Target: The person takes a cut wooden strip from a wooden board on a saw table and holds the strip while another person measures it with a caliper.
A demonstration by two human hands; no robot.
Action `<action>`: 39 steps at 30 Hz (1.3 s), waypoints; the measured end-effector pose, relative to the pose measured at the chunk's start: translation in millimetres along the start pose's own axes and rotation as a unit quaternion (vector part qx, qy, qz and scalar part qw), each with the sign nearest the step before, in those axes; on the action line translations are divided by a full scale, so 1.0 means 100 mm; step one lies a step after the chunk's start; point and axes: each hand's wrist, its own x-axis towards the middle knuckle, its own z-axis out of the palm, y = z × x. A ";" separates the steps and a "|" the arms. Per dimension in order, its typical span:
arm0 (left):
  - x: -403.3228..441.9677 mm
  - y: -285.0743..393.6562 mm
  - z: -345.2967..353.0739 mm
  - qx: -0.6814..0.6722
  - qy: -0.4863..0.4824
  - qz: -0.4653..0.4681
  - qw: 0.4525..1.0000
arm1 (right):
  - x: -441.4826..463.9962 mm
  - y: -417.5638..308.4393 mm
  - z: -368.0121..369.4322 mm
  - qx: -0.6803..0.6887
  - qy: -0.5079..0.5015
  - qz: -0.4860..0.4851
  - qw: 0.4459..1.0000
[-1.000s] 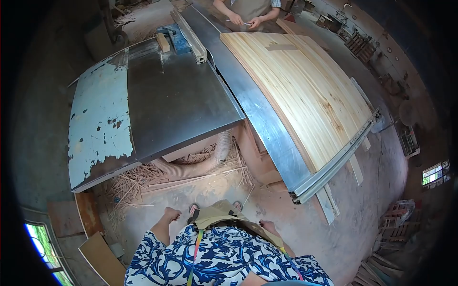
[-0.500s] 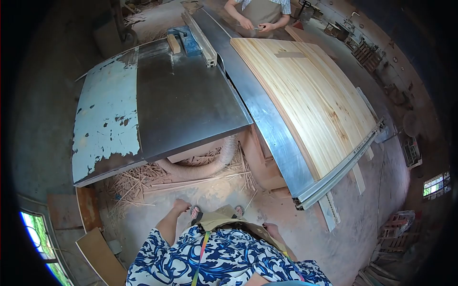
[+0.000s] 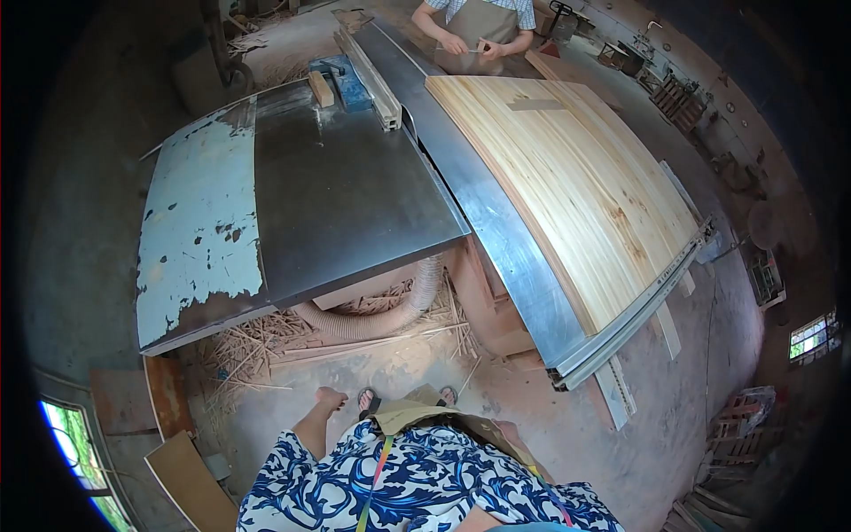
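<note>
My left hand (image 3: 331,396) hangs low in front of my body, over the dusty floor. Its fingers look loosely extended, with nothing seen in them. On the other side, my right hand (image 3: 509,432) is mostly hidden beside the apron (image 3: 409,410) and patterned sleeve, so its fingers cannot be made out. Neither hand touches the machine ahead. A stack of pale wooden panels (image 3: 576,195) lies on the metal sliding table (image 3: 483,213) of what looks like a table saw. Left of it is the dark tabletop (image 3: 355,195).
Across the machine a co-worker (image 3: 479,40) holds a small thin item in both hands. A fence (image 3: 370,80), a blue block (image 3: 352,91) and a small wood block (image 3: 321,89) sit on the tabletop. Below are a hose (image 3: 372,324) and wood offcuts (image 3: 244,355).
My view has shifted slightly. The co-worker's hands have moved a little around the thin item. My right hand shows less than before. The panels stay put.
</note>
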 end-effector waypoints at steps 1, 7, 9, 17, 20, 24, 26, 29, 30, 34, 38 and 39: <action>-0.01 0.00 -0.01 0.000 0.001 0.000 1.000 | 0.05 0.05 -0.02 -0.013 -0.011 -0.015 1.000; -0.05 0.20 -0.10 0.047 -0.005 0.056 0.997 | 0.12 0.00 0.00 -0.058 -0.025 -0.013 0.998; -0.03 0.23 -0.11 0.063 -0.010 0.075 0.995 | 0.12 -0.07 0.03 -0.055 -0.024 -0.008 0.998; -0.20 0.33 -0.19 0.037 -0.021 0.098 0.994 | 0.10 -0.20 0.08 -0.054 -0.019 -0.012 0.998; -0.14 0.23 -0.17 0.044 -0.034 0.090 0.994 | 0.10 -0.15 0.08 -0.047 -0.022 -0.001 0.999; -0.17 0.17 -0.17 0.023 -0.031 0.076 0.996 | 0.09 -0.10 0.06 -0.055 -0.024 -0.001 0.998; -0.15 0.12 -0.16 0.023 -0.034 0.074 0.996 | 0.12 -0.05 0.05 -0.063 -0.029 -0.010 0.998; -0.09 0.05 -0.14 0.023 -0.038 0.070 0.997 | 0.14 -0.04 0.06 -0.068 -0.031 -0.009 0.997; -0.09 0.04 -0.13 0.024 -0.038 0.071 0.996 | 0.14 -0.05 0.07 -0.069 -0.028 -0.003 0.997; -0.09 0.00 -0.11 0.028 -0.039 0.076 0.996 | 0.13 -0.10 0.08 -0.083 -0.026 -0.004 0.996; -0.20 -0.01 -0.11 0.032 -0.038 0.079 0.996 | 0.18 -0.04 0.08 -0.076 -0.030 0.000 0.997; -0.23 -0.01 -0.12 0.026 -0.036 0.079 0.996 | 0.14 -0.08 0.10 -0.073 -0.031 0.001 0.997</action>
